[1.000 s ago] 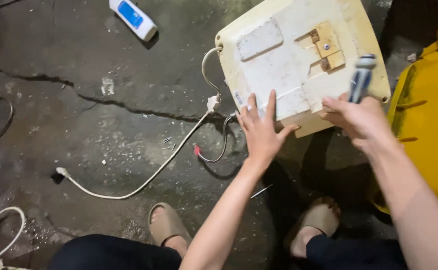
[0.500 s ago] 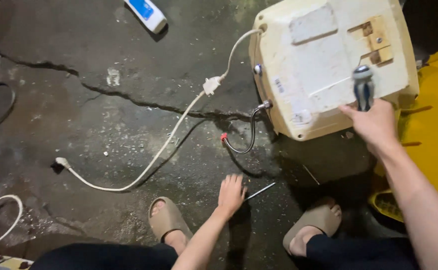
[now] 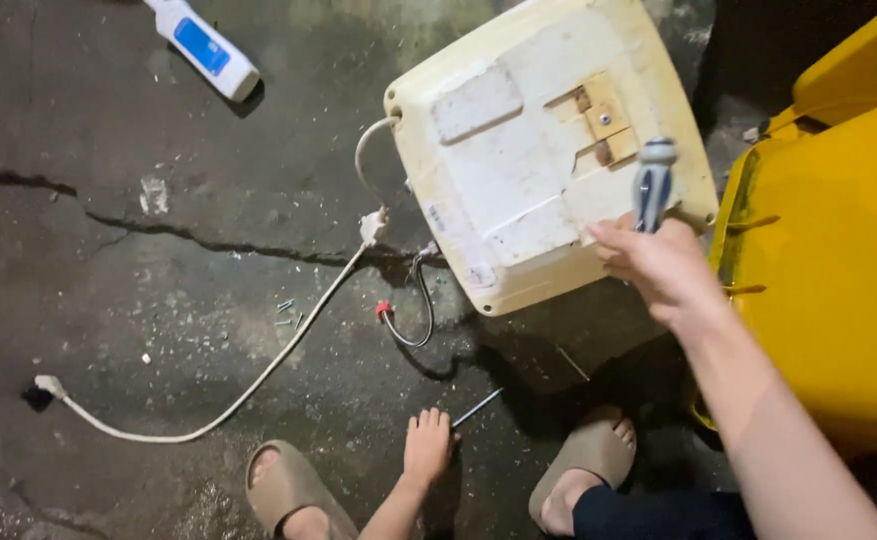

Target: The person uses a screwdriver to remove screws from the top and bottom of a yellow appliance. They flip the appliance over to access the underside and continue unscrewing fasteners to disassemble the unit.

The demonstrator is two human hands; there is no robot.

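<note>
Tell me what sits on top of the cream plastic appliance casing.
On the cream plastic appliance casing, a tan bracket with a screw shows. The right hand rests at its edge holding a blue-grey screwdriver. Its inside and underside are hidden.

A single head-worn camera looks almost straight down from the person's own height onto the cracked concrete floor [image 3: 109, 300]. It faces forward past the sandalled feet [image 3: 289, 490], close enough that the forearms fill the lower right edge of the frame.
</note>
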